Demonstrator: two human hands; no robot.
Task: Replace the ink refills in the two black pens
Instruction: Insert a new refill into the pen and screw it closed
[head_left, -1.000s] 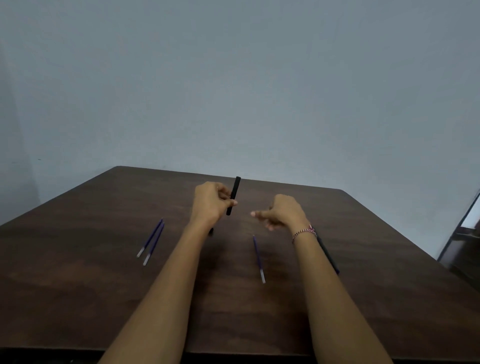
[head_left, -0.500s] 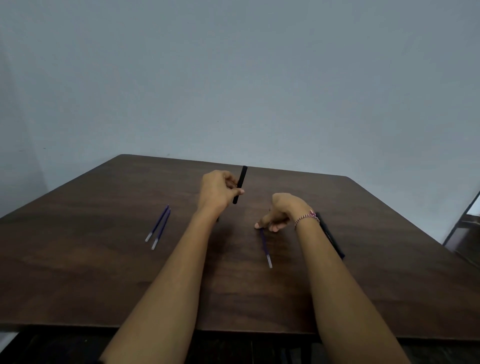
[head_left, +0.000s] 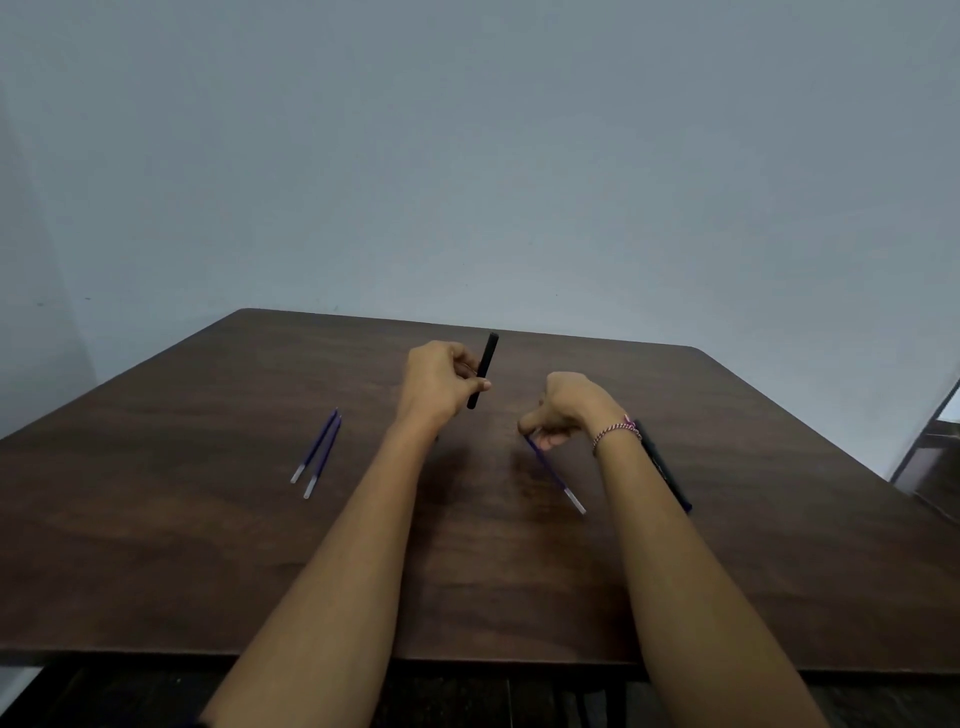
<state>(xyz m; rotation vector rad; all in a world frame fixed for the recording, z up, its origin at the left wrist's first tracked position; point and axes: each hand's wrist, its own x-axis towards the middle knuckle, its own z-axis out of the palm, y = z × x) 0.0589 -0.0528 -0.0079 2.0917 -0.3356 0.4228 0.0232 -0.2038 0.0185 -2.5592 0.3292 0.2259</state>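
My left hand (head_left: 439, 384) grips a black pen barrel (head_left: 483, 369), held nearly upright above the middle of the dark wooden table (head_left: 208, 545). My right hand (head_left: 566, 410) pinches the far end of a purple ink refill (head_left: 558, 478), whose pale tip points toward me and looks lifted off the wood. A second black pen (head_left: 665, 470) lies on the table just right of my right wrist, partly hidden by the arm. Two more purple refills (head_left: 318, 452) lie side by side on the left.
A plain grey wall stands behind the table's far edge. Some dark furniture (head_left: 930, 467) shows at the right border. The table's near edge runs under my forearms.
My right hand came down onto the single refill and pinched its far end, swinging it to the right. My left hand kept the pen barrel raised; the camera tilted slightly.
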